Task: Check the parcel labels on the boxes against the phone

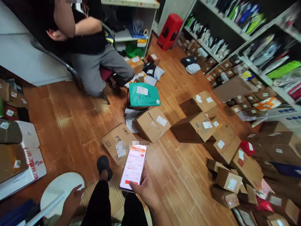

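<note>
Phone (133,167) is sitting in the right hand (146,188), its lit screen facing up, showing a white page with an orange band at the top and a red bar near the bottom. The fingers are wrapping behind the lower part of the phone while the thumb is pressing its bottom right edge, so the hand is closed around it in a cradling hold. Being thin, stiff and smooth glass-fronted, it is probably light but slippery and breakable; gripping the two long edges low down, as here, looks safest.

Beside that hold, the left hand (73,196) is resting, fingers loosely curled, on the rim of a round white stool (60,188); whether it is truly clasping anything cannot be told. Below the phone, the person's dark trouser legs and one black shoe (104,165) are showing.

Just beyond the phone's top edge, a flat cardboard box (117,141) is lying on the wooden floor (70,125), with a green mailer bag (143,95) farther out. Many more brown parcels are spreading to the right, under shelves (246,37). Farthest away, another person is sitting on a chair, arms folded.
</note>
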A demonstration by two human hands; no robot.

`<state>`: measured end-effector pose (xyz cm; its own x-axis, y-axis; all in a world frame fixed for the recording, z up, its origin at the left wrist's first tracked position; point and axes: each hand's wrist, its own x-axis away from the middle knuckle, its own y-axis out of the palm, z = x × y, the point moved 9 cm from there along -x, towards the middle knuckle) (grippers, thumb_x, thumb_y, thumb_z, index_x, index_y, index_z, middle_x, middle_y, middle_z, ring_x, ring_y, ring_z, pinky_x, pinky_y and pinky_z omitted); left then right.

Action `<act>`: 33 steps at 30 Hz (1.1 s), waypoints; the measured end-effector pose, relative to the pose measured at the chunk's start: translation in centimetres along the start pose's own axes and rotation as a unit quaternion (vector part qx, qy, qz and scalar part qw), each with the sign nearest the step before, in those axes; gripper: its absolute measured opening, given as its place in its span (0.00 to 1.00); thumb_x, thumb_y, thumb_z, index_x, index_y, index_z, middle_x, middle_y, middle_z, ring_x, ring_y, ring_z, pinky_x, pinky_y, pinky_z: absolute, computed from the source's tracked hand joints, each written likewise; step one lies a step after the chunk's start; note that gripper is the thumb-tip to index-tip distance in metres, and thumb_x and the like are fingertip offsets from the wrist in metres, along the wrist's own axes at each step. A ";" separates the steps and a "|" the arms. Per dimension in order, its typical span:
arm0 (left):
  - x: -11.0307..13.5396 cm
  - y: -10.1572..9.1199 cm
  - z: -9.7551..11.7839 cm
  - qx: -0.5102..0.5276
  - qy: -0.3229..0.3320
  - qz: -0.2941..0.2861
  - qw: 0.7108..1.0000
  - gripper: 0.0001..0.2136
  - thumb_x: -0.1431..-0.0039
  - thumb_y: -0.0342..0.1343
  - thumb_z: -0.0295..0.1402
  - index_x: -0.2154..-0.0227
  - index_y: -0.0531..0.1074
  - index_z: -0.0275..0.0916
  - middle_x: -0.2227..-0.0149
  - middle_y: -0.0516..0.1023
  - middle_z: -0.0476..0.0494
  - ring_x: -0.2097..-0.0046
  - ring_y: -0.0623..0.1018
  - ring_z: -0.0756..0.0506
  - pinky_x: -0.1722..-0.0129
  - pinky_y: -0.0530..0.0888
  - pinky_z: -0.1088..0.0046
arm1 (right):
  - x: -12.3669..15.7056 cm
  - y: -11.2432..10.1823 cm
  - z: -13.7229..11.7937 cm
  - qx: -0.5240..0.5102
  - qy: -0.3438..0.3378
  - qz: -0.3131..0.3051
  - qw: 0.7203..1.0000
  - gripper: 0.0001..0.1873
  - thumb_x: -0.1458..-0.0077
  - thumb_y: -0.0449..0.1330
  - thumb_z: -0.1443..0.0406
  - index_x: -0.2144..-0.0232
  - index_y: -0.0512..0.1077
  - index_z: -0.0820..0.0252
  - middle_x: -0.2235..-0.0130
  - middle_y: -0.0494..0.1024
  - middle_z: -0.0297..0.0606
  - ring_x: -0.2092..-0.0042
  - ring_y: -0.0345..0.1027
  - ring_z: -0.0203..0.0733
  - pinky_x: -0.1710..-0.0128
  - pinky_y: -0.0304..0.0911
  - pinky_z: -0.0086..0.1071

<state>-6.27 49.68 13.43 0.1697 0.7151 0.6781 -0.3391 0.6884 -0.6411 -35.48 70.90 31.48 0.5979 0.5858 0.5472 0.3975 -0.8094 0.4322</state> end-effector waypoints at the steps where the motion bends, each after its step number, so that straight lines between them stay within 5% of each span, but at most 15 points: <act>1: 0.9 -0.1 1.0 0.009 0.006 -0.007 1.000 0.16 0.59 0.48 0.45 0.69 0.68 0.41 0.77 0.78 0.41 0.69 0.79 0.33 0.65 0.75 0.57 | 0.6 -0.1 -0.6 0.002 -0.005 0.001 1.000 0.47 0.61 0.70 0.65 0.45 0.48 0.50 0.51 0.73 0.40 0.48 0.69 0.48 0.49 0.65 0.42; 7: 5.9 -3.8 7.7 0.052 0.080 0.001 0.995 0.18 0.63 0.48 0.48 0.69 0.68 0.43 0.66 0.80 0.38 0.56 0.78 0.32 0.51 0.71 0.57 | 5.5 0.5 -5.9 -0.009 -0.046 -0.043 0.998 0.42 0.63 0.71 0.66 0.48 0.54 0.52 0.51 0.74 0.40 0.49 0.69 0.48 0.50 0.63 0.41; 12: 9.5 -7.6 13.5 0.112 0.174 -0.014 0.978 0.22 0.69 0.55 0.50 0.68 0.72 0.43 0.67 0.81 0.38 0.57 0.78 0.32 0.52 0.72 0.57 | 10.6 0.7 -10.9 -0.051 -0.087 -0.064 0.993 0.42 0.64 0.71 0.64 0.47 0.57 0.53 0.51 0.76 0.40 0.52 0.70 0.47 0.54 0.64 0.40; 19: 17.0 -11.7 23.6 0.191 0.252 -0.001 0.949 0.25 0.75 0.61 0.50 0.69 0.74 0.44 0.72 0.81 0.42 0.61 0.78 0.34 0.56 0.73 0.59 | 16.1 -0.1 -14.8 -0.124 -0.123 -0.008 0.985 0.27 0.57 0.66 0.55 0.55 0.66 0.55 0.58 0.80 0.36 0.55 0.73 0.46 0.55 0.64 0.37; 22: 21.8 -11.3 28.9 0.201 0.308 -0.038 0.929 0.30 0.74 0.62 0.55 0.66 0.74 0.41 0.69 0.81 0.41 0.60 0.78 0.35 0.58 0.73 0.62 | 17.5 -0.1 -15.7 -0.139 -0.147 0.020 0.979 0.28 0.59 0.67 0.50 0.57 0.69 0.55 0.60 0.81 0.35 0.56 0.73 0.46 0.55 0.65 0.37; 26: 29.4 -8.1 35.0 0.179 0.372 -0.181 0.893 0.34 0.65 0.59 0.58 0.59 0.73 0.37 0.57 0.79 0.36 0.52 0.75 0.36 0.57 0.73 0.65 | 18.3 0.2 -16.6 -0.120 -0.186 0.039 0.974 0.30 0.57 0.64 0.43 0.58 0.71 0.55 0.56 0.80 0.37 0.52 0.71 0.47 0.51 0.64 0.38; 30: 36.5 -4.8 38.7 0.185 0.379 -0.338 0.842 0.35 0.57 0.58 0.55 0.50 0.68 0.37 0.50 0.75 0.37 0.49 0.74 0.37 0.56 0.73 0.65 | 18.3 0.9 -16.8 -0.093 -0.199 0.036 0.975 0.37 0.55 0.57 0.37 0.57 0.72 0.60 0.53 0.79 0.43 0.50 0.70 0.51 0.49 0.63 0.42; 33: 39.6 -3.5 40.0 0.200 0.382 -0.392 0.813 0.29 0.58 0.60 0.46 0.53 0.68 0.37 0.53 0.77 0.39 0.52 0.75 0.38 0.55 0.72 0.64 | 18.2 1.1 -16.5 -0.110 -0.197 0.039 0.973 0.38 0.56 0.56 0.36 0.57 0.72 0.60 0.54 0.79 0.43 0.51 0.71 0.52 0.50 0.64 0.43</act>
<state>-35.41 70.74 56.94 0.9521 0.0480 0.3020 -0.0976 0.9836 0.1515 -35.63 81.36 53.77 0.8581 0.4268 0.2854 0.2078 -0.7970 0.5671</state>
